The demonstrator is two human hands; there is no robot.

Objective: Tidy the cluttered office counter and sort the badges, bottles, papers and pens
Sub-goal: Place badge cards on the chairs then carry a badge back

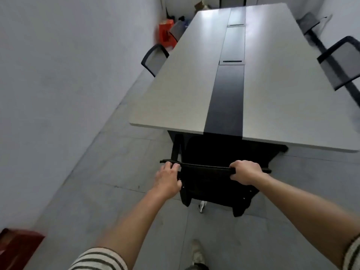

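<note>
— What are the hands doing?
— Both grip the top rail (206,168) of a black office chair (214,188). The left hand (168,177) curls its fingers over the rail's left end, and the right hand (247,172) wraps round its right end.
— And further out?
— Just beyond the hands the chair stands at the near end of a long white surface (185,94) with a dark strip (228,98) down its middle. A mesh chair (153,59) stands at its left side, another (342,63) at its right. Far beyond the left hand, an orange box (165,33) sits by the wall.

near counter (185,88) edge: black chair (210,188) blocks | left edge: one mesh chair (153,59), floor (120,152) aisle along wall (58,75) open | right edge: two chairs (342,63)
</note>
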